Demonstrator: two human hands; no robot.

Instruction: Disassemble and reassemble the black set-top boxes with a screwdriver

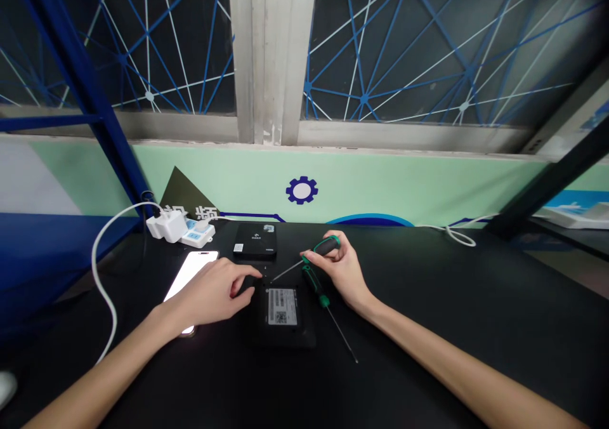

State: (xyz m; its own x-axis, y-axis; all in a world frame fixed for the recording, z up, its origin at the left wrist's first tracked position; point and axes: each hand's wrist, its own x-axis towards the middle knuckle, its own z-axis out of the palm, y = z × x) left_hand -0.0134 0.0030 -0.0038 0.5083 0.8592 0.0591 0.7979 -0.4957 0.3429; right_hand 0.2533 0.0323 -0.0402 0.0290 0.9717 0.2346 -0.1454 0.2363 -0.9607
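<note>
My right hand [346, 269] grips a screwdriver [327, 245] by its black and green handle. The screwdriver's thin shaft slants down to the left, and its tip is at the upper left corner of a flat black device [307, 338]. A white label with a QR code [282, 306] is on the device's upper face. My left hand [223, 289] hovers left of that corner, index finger stretched out and thumb apart, holding nothing I can see. Tiny specks, perhaps screws, lie by the fingertip. A second green and black screwdriver [314, 283] lies right of the device, below my right hand.
Left of the device, a phone with a bright white screen [190, 275] lies partly under my left forearm. A black box [255, 241] stands behind the device. A white power strip [194, 231] with plugs and a cable [94, 261] sits at the back left. The wall [380, 181] bounds the black table.
</note>
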